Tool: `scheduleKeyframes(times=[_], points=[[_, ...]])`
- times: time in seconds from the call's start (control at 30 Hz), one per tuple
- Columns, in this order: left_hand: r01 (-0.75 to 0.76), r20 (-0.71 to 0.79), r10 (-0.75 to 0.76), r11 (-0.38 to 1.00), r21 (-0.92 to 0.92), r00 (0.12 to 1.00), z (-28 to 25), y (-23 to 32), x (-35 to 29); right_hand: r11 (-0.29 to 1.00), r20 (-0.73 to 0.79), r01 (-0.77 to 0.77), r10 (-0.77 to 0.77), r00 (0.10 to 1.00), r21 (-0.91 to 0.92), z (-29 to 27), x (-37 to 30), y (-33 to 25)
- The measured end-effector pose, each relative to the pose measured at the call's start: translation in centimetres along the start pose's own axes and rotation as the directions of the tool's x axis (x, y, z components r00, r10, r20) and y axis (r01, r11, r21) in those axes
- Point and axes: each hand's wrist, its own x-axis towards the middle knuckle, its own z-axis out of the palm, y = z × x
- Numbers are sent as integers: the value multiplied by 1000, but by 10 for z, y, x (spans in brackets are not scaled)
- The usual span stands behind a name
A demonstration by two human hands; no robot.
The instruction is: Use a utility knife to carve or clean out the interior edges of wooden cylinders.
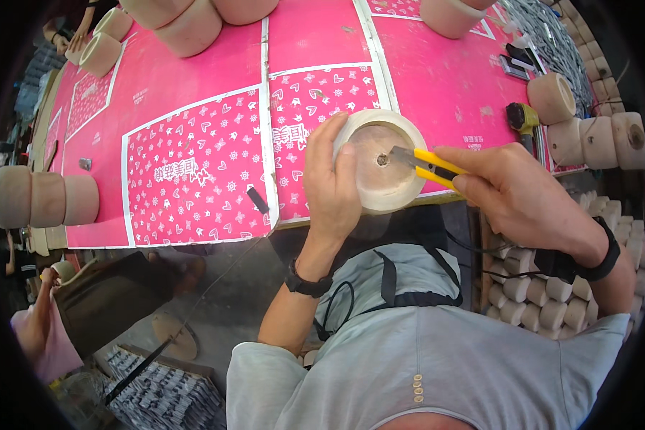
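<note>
My left hand (pixel 335 183) is wrapped round the left side of a pale, round wooden cup-shaped piece (pixel 413 132), its hollow face tilted up toward me. At the centre of the hollow floor sits a small dark, rough hole (pixel 382 160). In my right hand (pixel 519 188) is a yellow utility knife (pixel 437 170), gripped between thumb and fingers. Its blade reaches into the hollow, with the tip close to the hole; whether it touches the wood, I cannot tell. The piece is held at the near edge of the pink-covered table (pixel 315 36).
Stacked wooden cylinders (pixel 48 197) stand at the table's left, others (pixel 186 29) at the far side. A yellow-and-black power tool (pixel 522 118) lies at the right beside more wooden pieces (pixel 598 143). A small black block (pixel 258 201) rests nearby. Another person (pixel 43 322) works at lower left.
</note>
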Motion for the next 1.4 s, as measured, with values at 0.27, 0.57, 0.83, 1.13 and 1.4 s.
scheduleKeyframes(times=[0.27,0.57,0.83,1.13,1.4], points=[[-12,26,11,999,45,1000,5,4,0,982,87,-155,146,985,108,5,3,-3],[-26,-44,29,998,52,999,5,0,-9,993,46,85,-81,996,-83,5,2,8],[-14,-97,21,997,74,995,10,5,-16,914,251,-353,301,920,199,-2,12,-15],[7,-151,4,998,70,988,18,14,-24,806,225,-361,286,931,470,0,1,-3],[75,43,-73,996,-56,996,-13,2,-6,863,176,-305,254,951,404,4,-12,13]])
